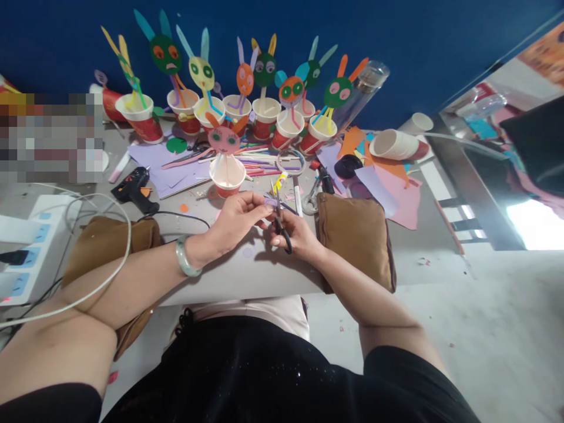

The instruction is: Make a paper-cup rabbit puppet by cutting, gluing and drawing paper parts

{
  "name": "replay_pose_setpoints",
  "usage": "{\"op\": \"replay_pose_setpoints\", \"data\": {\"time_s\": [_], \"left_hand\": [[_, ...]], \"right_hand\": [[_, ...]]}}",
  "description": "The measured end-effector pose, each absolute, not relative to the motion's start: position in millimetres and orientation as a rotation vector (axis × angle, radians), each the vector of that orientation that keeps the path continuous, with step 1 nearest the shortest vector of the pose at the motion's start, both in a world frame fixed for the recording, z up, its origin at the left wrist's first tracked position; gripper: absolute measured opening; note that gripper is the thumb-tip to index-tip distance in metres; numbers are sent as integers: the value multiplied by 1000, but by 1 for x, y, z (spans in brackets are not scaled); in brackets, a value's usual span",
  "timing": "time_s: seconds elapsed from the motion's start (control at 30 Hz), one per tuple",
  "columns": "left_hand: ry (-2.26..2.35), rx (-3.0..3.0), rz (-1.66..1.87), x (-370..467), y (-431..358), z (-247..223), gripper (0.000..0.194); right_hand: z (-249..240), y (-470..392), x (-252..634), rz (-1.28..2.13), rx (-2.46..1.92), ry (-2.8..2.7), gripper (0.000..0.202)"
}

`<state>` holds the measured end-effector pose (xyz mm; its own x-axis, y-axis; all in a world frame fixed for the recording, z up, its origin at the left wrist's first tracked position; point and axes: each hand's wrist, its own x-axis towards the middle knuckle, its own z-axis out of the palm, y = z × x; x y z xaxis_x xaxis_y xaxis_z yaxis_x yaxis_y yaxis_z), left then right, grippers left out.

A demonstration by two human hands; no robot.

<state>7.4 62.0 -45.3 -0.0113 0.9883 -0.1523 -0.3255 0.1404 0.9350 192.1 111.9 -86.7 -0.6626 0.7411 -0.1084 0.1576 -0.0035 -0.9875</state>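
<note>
Black-handled scissors (278, 222) are in my right hand (296, 236), their blades pointing away from me. My left hand (238, 222), with a bangle at the wrist, pinches a small purple paper piece (269, 201) beside the blades. Just beyond my left hand stands a paper cup (228, 179) with a pink paper face (224, 141) with orange ears. A small purple scrap (247, 252) lies on the table below my hands. The fingertips partly hide the paper piece.
Several cups with rabbit-like paper figures (201, 73) line the back. A glue gun (136, 189) lies left, brown cushions (358, 241) flank my arms, and coloured paper (403, 197) and stacked cups (392, 144) are at right. A white power strip (37, 252) is far left.
</note>
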Motion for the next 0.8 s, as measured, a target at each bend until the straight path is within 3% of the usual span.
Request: {"op": "replay_pose_setpoints", "data": {"time_s": [0.8], "left_hand": [[1052,824,1269,8,62,-44,27]], "right_hand": [[-88,113,192,1669,-957,-1848,72]]}}
